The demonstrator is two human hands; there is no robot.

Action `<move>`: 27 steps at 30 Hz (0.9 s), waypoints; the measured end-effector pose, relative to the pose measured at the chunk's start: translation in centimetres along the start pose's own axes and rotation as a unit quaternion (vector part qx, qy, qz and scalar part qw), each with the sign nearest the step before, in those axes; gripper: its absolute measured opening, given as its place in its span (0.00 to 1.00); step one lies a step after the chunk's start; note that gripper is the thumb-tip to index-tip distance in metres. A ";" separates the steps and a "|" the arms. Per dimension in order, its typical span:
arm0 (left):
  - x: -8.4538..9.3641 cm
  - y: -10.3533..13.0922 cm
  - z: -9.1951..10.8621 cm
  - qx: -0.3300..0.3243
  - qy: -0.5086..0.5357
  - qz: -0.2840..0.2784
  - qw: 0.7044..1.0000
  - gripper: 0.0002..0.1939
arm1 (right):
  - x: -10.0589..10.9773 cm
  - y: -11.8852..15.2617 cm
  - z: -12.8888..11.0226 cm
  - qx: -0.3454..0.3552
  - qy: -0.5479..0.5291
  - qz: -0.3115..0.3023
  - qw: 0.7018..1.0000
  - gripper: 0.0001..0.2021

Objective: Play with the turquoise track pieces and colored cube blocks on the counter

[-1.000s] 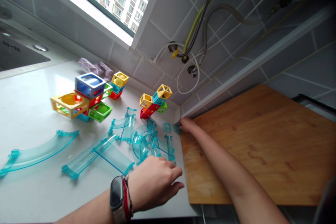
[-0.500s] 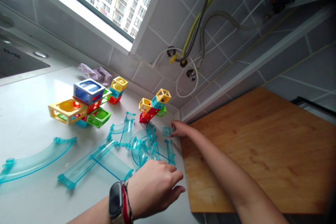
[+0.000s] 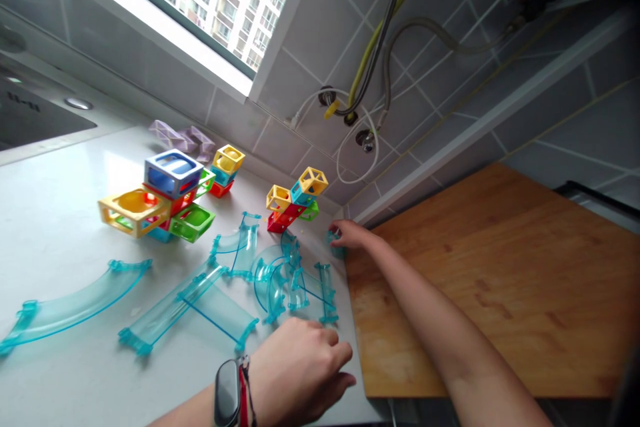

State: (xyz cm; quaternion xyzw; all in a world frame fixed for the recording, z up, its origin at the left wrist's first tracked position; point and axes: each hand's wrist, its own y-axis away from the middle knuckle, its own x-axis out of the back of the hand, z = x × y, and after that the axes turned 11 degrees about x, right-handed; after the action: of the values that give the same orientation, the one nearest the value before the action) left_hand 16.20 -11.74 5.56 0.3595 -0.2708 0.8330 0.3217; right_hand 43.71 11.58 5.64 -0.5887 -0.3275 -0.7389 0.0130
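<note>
My right hand [image 3: 349, 234] reaches to the far right of the counter, its fingers closed on a small clear teal plastic piece [image 3: 334, 239], partly hidden by them. My left hand [image 3: 303, 363], with a watch on the wrist, hovers at the near edge of the counter. Its fingers are loosely curled, the thumb stands apart from them, and nothing shows in its grasp. Just beyond it lie several clear teal track pieces: a curved piece [image 3: 270, 287], a small straight piece [image 3: 326, 290] and a long channel piece [image 3: 170, 307].
A multicoloured stack of cube frames [image 3: 173, 173], a small cube tower [image 3: 223, 177] and another cube cluster [image 3: 290, 207] stand toward the wall. A curved track [image 3: 80, 300] lies left. At right is a wooden board [image 3: 490, 280]; a purple object [image 3: 180, 138] sits at the back.
My right hand has shifted slightly right and away with the small teal piece, which is now more covered by the fingers. My left hand has barely moved.
</note>
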 end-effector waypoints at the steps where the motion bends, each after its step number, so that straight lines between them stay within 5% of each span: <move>1: 0.0 0.0 0.0 0.001 0.000 0.001 1.000 0.09 | 0.3 0.3 0.5 -0.014 0.005 -0.003 1.000 0.16; 27: 0.0 0.6 0.0 0.012 -0.015 -0.014 1.000 0.10 | -2.2 1.6 -1.6 -0.114 0.146 -0.070 0.980 0.16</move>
State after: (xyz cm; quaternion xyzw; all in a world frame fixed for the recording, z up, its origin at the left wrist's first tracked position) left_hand 15.73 -12.12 5.41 0.3794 -0.2602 0.8262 0.3252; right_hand 43.67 8.69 4.32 -0.4480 -0.2764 -0.8482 -0.0580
